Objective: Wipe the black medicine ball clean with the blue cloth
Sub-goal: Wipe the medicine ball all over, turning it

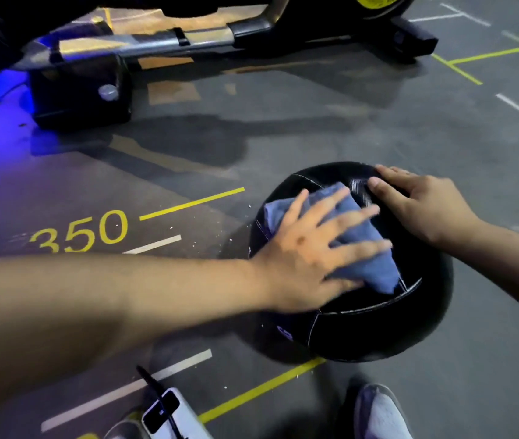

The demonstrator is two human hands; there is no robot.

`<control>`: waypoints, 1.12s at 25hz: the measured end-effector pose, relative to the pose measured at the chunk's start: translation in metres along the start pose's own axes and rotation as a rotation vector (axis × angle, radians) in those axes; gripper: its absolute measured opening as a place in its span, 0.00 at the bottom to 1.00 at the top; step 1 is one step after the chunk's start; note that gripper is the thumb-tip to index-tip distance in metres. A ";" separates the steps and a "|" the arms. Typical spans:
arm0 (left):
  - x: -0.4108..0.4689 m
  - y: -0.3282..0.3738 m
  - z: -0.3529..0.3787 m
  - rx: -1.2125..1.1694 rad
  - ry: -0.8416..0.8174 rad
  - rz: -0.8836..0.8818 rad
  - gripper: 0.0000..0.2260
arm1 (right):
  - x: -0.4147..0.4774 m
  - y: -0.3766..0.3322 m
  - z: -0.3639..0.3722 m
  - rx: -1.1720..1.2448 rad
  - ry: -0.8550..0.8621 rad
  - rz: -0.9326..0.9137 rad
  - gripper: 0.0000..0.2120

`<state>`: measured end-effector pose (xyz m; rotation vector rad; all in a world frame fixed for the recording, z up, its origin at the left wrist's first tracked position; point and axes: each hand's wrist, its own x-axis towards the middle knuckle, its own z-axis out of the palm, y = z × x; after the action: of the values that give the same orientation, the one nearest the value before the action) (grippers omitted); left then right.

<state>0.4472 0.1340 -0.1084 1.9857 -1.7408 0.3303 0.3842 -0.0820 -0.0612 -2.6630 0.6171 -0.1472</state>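
Observation:
The black medicine ball [372, 321] with white stitched seams sits on the grey floor, right of centre. On its top lies the crumpled blue cloth [365, 248]. My left hand [309, 248] presses flat on the cloth with fingers spread straight; the hand looks blurred. Flat on the ball's upper right side rests my right hand [422, 201], its fingertips touching the bare surface just beyond the cloth.
A black exercise machine [81, 90] with a metal rail stands across the back. The floor carries yellow and white lines and the number 350 [78, 236]. A white device [169, 413] hangs at the bottom edge, and a grey shoe [381, 413] stands below the ball.

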 end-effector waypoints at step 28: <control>0.062 -0.064 0.013 -0.568 -0.277 -0.385 0.24 | -0.054 -0.008 -0.016 0.325 0.058 -0.411 0.15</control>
<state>0.5180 0.0789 -0.1026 1.9222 -1.3450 -0.5334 0.3360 -0.0569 -0.0436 -2.4362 0.0445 -0.4044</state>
